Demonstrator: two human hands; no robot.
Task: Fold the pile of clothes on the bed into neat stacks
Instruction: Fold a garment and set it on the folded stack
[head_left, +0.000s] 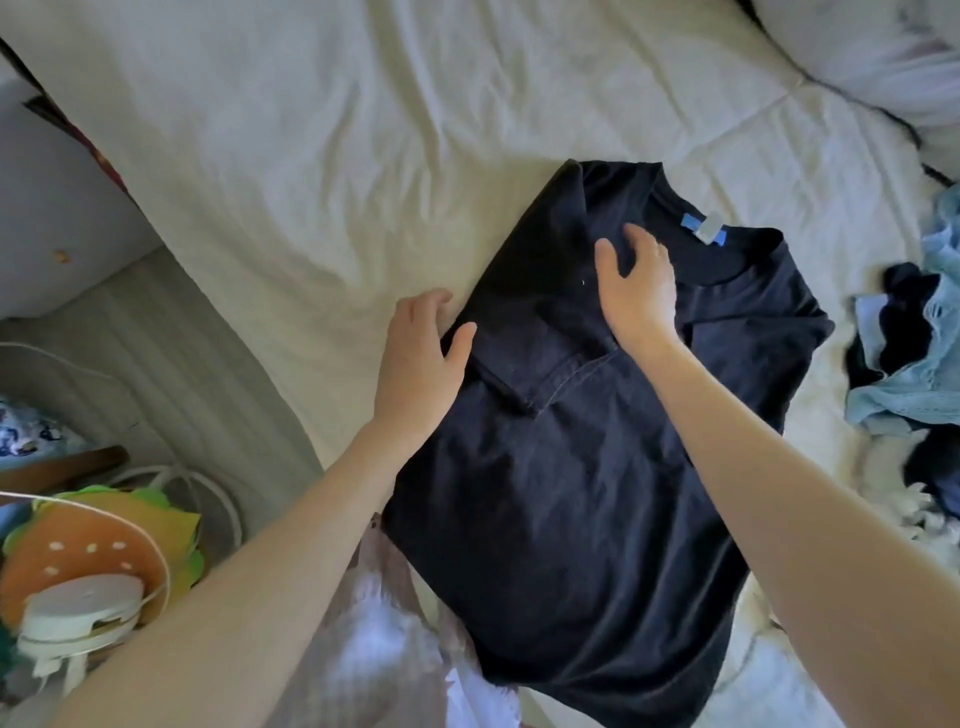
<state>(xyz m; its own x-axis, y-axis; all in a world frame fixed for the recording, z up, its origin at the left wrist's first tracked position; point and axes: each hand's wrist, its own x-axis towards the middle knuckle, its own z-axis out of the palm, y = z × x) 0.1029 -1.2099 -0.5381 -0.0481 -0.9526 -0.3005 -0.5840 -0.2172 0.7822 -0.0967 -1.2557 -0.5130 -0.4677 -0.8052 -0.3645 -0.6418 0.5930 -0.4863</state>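
Two bare hands over one black T-shirt (587, 467), spread flat on the cream bed cover (311, 156), collar away from the person, one sleeve already folded in across the chest. Left hand (423, 358) loose and released, fingers straight, palm down on the shirt's folded left edge, thumb resting on the dark cloth, gripping nothing. Right hand (636, 288) likewise released, fingers relaxed and slightly spread, pressing flat on the chest just below the collar, beside one blue neck label (702, 229). One tangled pile of unfolded clothes (914, 353), pale blue and dark pieces, well apart at the bed's right edge. One burger-shaped cushion (98, 540) on the floor at lower left.
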